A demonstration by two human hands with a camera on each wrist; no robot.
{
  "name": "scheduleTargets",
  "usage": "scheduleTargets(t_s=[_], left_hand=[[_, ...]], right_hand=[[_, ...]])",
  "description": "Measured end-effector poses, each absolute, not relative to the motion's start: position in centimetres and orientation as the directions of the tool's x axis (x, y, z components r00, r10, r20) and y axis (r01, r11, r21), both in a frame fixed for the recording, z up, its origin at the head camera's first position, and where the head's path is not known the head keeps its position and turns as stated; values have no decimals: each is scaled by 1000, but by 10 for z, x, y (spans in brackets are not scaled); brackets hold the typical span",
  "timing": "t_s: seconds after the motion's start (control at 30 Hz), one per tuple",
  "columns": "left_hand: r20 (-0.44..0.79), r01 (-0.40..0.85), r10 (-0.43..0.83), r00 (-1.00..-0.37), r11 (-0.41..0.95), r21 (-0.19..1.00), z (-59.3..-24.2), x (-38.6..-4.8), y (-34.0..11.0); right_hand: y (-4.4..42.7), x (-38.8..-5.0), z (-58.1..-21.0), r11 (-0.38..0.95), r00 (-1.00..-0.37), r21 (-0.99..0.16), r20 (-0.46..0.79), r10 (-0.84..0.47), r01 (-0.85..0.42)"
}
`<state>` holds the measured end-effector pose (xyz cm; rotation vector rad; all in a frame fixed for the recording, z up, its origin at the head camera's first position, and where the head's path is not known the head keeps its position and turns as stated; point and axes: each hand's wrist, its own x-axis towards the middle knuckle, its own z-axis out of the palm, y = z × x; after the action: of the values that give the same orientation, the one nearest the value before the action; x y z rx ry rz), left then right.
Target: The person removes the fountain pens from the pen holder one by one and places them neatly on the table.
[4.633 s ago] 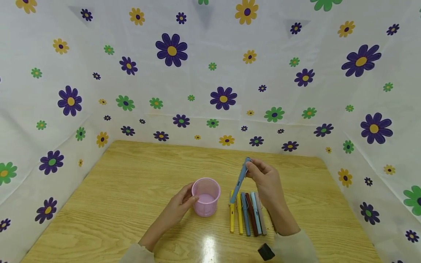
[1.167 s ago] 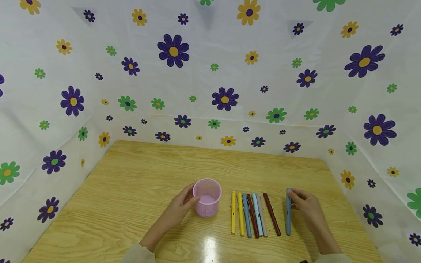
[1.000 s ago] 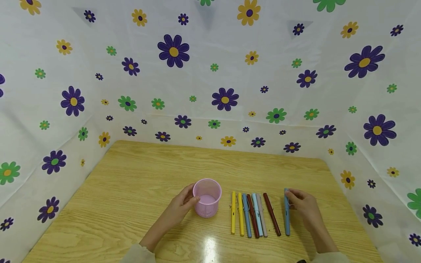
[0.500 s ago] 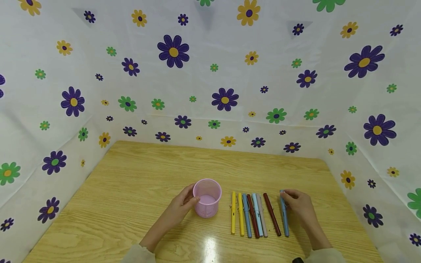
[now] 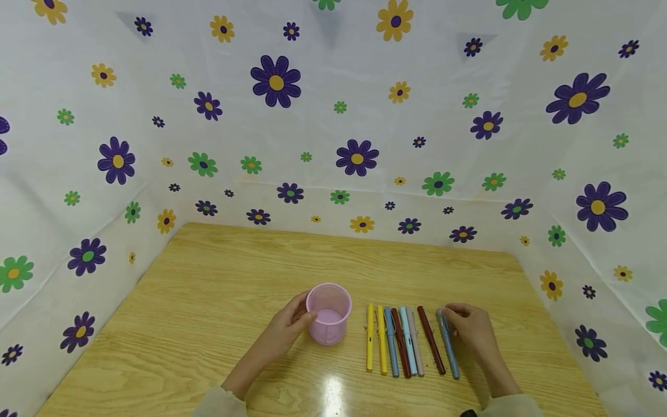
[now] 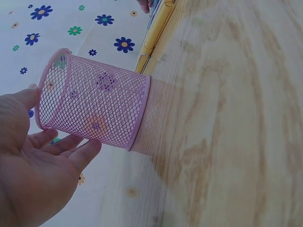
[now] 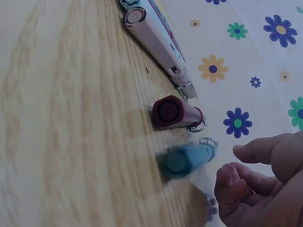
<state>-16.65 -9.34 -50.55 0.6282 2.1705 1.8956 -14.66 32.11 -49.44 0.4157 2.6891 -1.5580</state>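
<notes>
My left hand (image 5: pixel 285 325) grips a pink mesh pen holder (image 5: pixel 328 333) by its side, thumb at the rim. In the left wrist view the fingers curl under the holder (image 6: pixel 97 101), which stands upright on the table. At the right, a blue pen (image 5: pixel 450 347) lies slightly slanted beside a dark red pen (image 5: pixel 431 340). My right hand (image 5: pixel 473 330) is just beside its cap end. The right wrist view shows the thumb and fingers parted, apart from the blurred blue pen (image 7: pixel 184 160); nothing is between them.
Between holder and dark red pen lies a row of several pens: yellow (image 5: pixel 369 341), another yellow (image 5: pixel 382 341), blue (image 5: pixel 391 343), dark red (image 5: pixel 401 344), light blue (image 5: pixel 408 341) and greyish pink (image 5: pixel 416 347). A flowered cloth (image 5: pixel 312 127) surrounds the wooden table (image 5: pixel 234 260).
The blue pen went from above the yellow pens to the table's right, then slid left towards the dark red pen. My right hand has let go of it. The left hand keeps its grip.
</notes>
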Motion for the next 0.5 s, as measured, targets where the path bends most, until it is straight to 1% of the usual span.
scheduleTargets(t_s=[0.5], left_hand=[[133, 200, 443, -887, 109, 974, -507, -167, -94]], right_hand=[[319, -142, -492, 454, -960, -858, -143, 241, 242]])
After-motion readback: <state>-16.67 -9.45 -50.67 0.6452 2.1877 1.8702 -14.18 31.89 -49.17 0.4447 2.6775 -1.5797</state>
